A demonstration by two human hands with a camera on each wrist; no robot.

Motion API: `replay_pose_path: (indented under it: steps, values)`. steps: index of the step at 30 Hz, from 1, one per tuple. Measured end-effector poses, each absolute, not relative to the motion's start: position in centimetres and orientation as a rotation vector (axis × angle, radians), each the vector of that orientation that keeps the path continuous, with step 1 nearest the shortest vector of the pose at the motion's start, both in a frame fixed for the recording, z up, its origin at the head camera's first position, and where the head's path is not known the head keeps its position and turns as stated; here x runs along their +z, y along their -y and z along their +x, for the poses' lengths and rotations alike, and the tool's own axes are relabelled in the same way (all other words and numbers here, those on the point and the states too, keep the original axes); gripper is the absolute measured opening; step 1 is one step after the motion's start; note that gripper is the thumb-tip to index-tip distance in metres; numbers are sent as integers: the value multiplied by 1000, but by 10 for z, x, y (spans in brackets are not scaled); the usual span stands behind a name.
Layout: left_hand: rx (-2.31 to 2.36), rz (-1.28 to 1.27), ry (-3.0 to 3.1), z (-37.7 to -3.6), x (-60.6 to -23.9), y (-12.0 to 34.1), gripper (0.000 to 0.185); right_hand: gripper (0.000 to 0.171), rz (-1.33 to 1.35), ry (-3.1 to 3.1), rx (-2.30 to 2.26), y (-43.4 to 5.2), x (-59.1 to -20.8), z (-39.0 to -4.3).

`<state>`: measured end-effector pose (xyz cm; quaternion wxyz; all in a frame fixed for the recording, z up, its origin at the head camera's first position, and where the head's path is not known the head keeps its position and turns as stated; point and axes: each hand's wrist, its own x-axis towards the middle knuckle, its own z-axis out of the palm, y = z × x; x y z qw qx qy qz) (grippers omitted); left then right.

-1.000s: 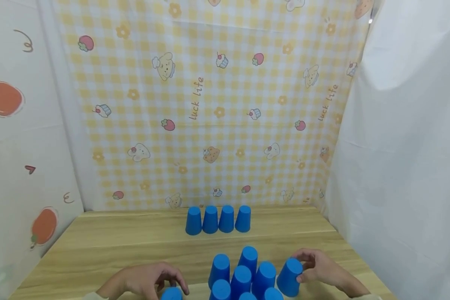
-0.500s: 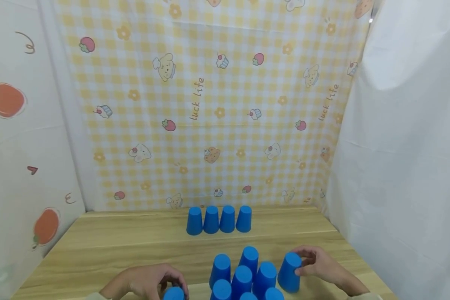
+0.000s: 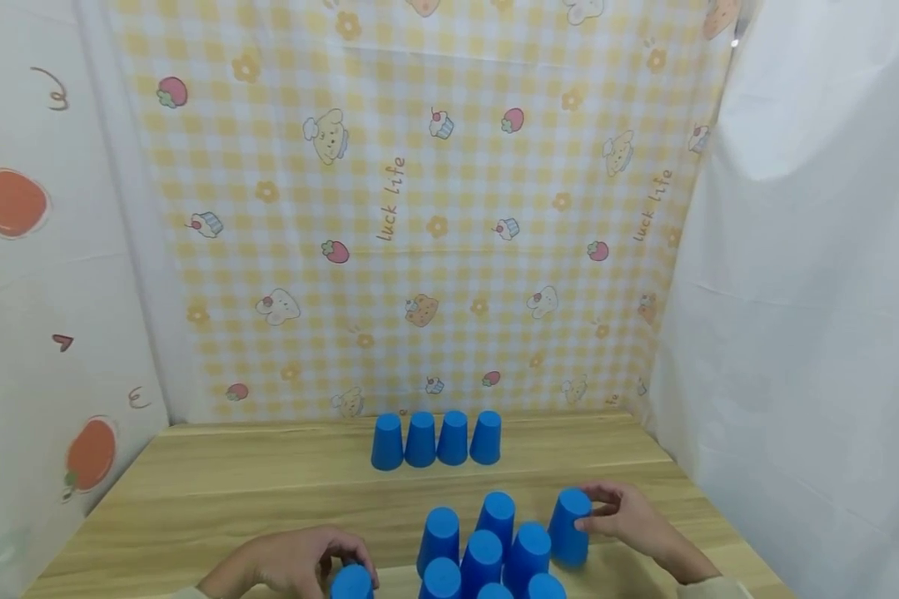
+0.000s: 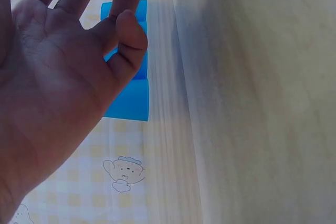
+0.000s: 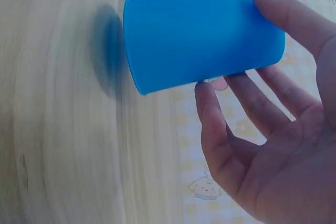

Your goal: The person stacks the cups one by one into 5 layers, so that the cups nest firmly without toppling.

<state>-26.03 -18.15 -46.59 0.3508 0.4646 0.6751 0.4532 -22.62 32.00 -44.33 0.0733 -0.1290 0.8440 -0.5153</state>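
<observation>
1. The right hand [image 3: 629, 520] has its fingers and thumb curled round an upturned blue cup [image 3: 571, 527], holding it by the side near its closed top. In the right wrist view the cup [image 5: 202, 40] sits between thumb and fingers [image 5: 215, 129], its rim close above the wooden surface [image 5: 58, 129]; whether the rim touches I cannot tell.
2. That held cup stands at the right edge of the near cluster of cups [image 3: 487, 549], just beside the cluster's right-hand cup.
3. The left hand [image 3: 292, 561] is well to the left of the cluster, fingers bent over the top of a lone cup [image 3: 350, 581] at the bottom of the head view. I cannot tell if it is truly clamped or only resting there.
4. Beyond the cluster, towards the checked cloth [image 3: 419, 208], a row of four cups [image 3: 436, 438] stands mouth down, side by side.
5. My reading: a cup is being carried off from the cluster. The next move calls for lifting it clear of its neighbour without knocking that one, and keeping it level.
</observation>
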Motion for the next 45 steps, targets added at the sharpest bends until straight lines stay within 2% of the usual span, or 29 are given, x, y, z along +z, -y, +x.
replay_pose_path:
  steps: [5,12,18,25,34,45]
  values:
    - [1228,1198,-1767,-262,-470,181,38,53,-300,-2612,-1516,-314,-442,-228]
    - [1290,1163,-1921,-264,-473,183,41,52,-275,-2641,-1561,-307,-441,-231]
    - [1324,1133,-1996,-263,-472,182,39,56,-63,-2744,-1545,-297,-440,-235]
    - [1348,1092,-2037,-264,-474,179,40,52,150,-2804,-1549,-283,-444,-243]
    - [1430,950,-2168,-265,-470,171,42,48,111,-2794,-1617,-271,-444,-251]
    - [1563,693,-2450,-268,-469,163,54,58,163,-2762,-1672,-256,-439,-260]
